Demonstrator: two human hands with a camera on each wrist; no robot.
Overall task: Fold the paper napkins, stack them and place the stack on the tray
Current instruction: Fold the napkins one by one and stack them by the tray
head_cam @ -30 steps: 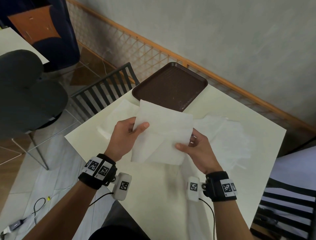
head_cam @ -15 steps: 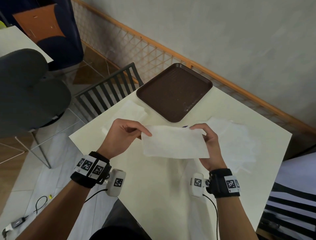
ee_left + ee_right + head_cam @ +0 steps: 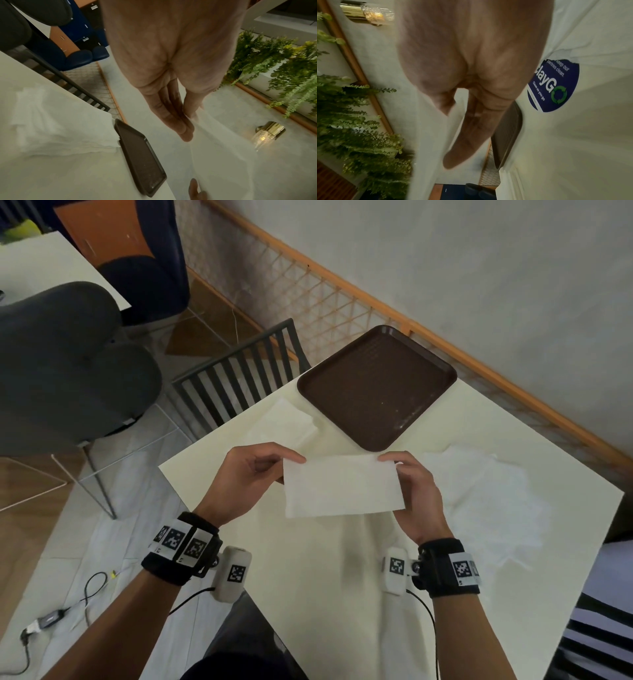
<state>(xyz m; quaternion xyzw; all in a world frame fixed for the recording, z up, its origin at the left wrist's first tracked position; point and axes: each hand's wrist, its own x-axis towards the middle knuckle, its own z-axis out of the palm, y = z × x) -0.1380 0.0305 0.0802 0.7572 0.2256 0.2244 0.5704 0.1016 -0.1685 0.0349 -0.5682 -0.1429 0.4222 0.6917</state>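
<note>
Two hands hold one napkin (image 3: 342,486) in the air above the middle of the counter (image 3: 308,594): the left hand (image 3: 245,479) pinches its upper left corner between thumb and fingertips, and the right hand (image 3: 416,501) pinches the upper right corner the same way. The sheet hangs as a long rectangle, apparently folded in half already, with its lower edge free.

It looks like thin, limp tissue paper, nearly weightless, with no stiffness of its own; it will likely sag wherever it is not held and tear if pulled hard. The corners are the sensible places to take it, with a light pinch, so the layers stay aligned for a further fold. Pressing a crease would best be done flat on the counter.

A folded stack (image 3: 287,424) lies near the counter's left edge, just beside the brown tray (image 3: 376,385), which sits at the far corner with nothing on it. A loose pile of unfolded napkins (image 3: 489,498) lies toward the right edge.
</note>
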